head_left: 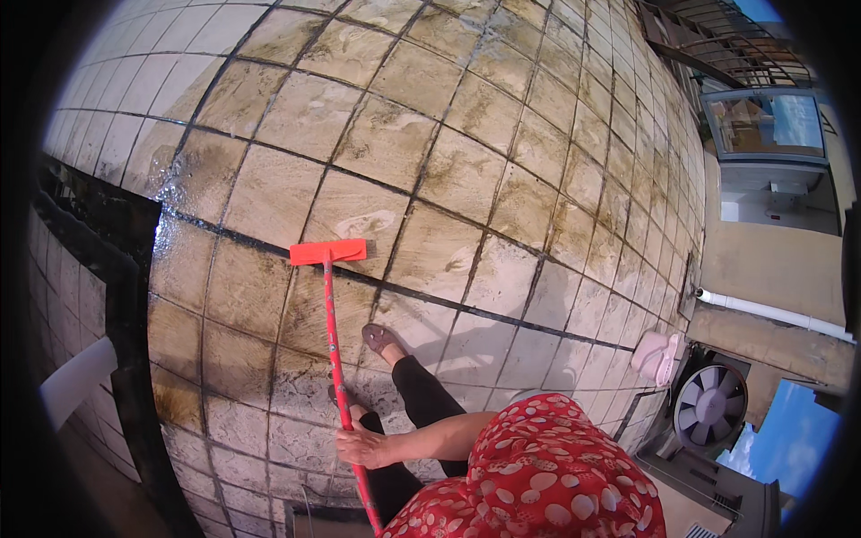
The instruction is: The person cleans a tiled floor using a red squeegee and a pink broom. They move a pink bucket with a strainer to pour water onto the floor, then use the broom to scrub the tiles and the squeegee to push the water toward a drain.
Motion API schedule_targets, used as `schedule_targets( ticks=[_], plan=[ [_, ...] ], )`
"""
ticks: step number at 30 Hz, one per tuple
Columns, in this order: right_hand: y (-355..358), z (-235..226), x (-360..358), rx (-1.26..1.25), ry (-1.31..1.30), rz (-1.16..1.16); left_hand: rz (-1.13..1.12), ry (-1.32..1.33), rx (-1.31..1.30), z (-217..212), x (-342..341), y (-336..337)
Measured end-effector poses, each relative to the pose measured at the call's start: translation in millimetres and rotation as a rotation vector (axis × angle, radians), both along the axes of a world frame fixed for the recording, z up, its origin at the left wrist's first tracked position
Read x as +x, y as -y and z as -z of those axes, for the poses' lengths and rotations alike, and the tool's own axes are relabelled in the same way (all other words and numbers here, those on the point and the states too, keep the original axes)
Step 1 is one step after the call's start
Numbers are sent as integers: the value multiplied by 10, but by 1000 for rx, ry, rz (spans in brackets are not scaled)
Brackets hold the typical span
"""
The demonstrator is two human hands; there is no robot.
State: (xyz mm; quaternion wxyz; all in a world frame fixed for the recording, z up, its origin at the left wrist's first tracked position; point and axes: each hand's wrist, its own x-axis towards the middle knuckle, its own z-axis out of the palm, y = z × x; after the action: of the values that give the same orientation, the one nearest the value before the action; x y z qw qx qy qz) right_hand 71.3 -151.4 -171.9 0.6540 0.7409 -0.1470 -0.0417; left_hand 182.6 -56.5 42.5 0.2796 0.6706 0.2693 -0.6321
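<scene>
Head view, near to far. Lower centre of frame: person in a red dress w/ pale spots (pixel 538 475), black leggings. One hand (pixel 363 446) at lower centre, fingers wrapped round the red handle (pixel 336 359) of a floor brush; forearm comes in from the right side of the frame, so prob. the right hand, tho can't be sure. Other hand not visible, so can't tell its fingers. Handle runs from bottom edge up & slightly left, tilted, to the orange brush head (pixel 328 252) at centre-left, which rests flat on the tiled floor (pixel 448 161) just above a dark grout line. One foot in a brown sandal (pixel 380 338) sits just right of the handle, mid-frame.

Floor tiles: beige, stained brown, wet sheen toward upper left. Dark channel (pixel 126 296) along the left edge w/ a white pipe (pixel 76 377) at lower left. Right side: low wall, pink object (pixel 657 356), fan unit (pixel 710 403) lower right, white pipe (pixel 771 311) above it. Upper right: building w/ window (pixel 767 121).
</scene>
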Motion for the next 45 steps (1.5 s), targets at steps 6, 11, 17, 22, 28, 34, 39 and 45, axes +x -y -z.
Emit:
schedule_targets(
  ticks=[6, 11, 17, 22, 28, 34, 39, 45],
  plan=[
    [1566, 463, 888, 2031, 789, -158, 144, -18, -175, 118, 270, 441],
    [2204, -109, 555, 1567, 773, -86, 297, -58, -357, -87, 477, 471],
    [744, -1100, -822, 1635, 742, 42, 661, -59, -368, -345, 671, -329],
    [-338, -1587, -1414, 1583, 784, 438, 929, -27, -433, -530, 648, -292],
    [-911, -2008, -1892, 1332, 1111, 486, 1283, 4, -523, -893, 462, 94],
    [-1219, -2136, -2823, 1130, 1439, 691, 1548, 52, -535, -1216, -114, 414],
    [-1372, -2018, -3576, 1123, 1490, 789, 1662, 108, -542, -1430, -780, 679],
    [-1336, -2095, -4598, 1058, 1569, 858, 1721, 101, -566, -1448, -2078, 875]
  ],
)
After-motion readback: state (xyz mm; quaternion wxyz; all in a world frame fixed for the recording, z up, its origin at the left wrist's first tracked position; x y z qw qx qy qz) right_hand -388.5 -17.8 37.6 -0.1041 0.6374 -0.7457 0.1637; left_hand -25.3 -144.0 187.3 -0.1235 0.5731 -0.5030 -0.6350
